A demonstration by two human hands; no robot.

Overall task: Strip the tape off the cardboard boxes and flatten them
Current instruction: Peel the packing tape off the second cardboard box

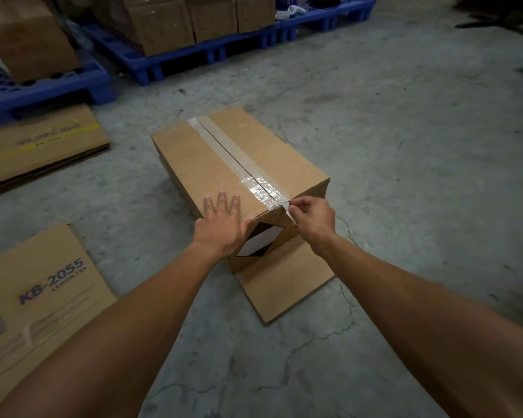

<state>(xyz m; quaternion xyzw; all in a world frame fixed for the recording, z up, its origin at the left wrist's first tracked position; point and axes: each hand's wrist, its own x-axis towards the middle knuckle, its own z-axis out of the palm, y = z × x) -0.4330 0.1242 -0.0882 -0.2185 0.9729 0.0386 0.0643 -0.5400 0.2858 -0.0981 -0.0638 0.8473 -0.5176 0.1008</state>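
A brown cardboard box (200, 164) stands on the concrete floor, its top seam covered by a strip of clear tape (239, 162) running from the far edge to the near edge. My left hand (222, 223) lies flat on the box's near top corner, fingers straight. My right hand (310, 218) pinches the loose end of the tape at the near top edge, where the tape is crinkled. A black-and-white diamond label (260, 239) shows on the near side. A loose flap (284, 285) lies on the floor at the box's near end.
Flattened cartons lie at the left (40, 146) and near left (37, 300). Blue pallets (194, 55) with stacked boxes (160, 22) line the back. Bare concrete floor (405, 176) stretches to the right of the box.
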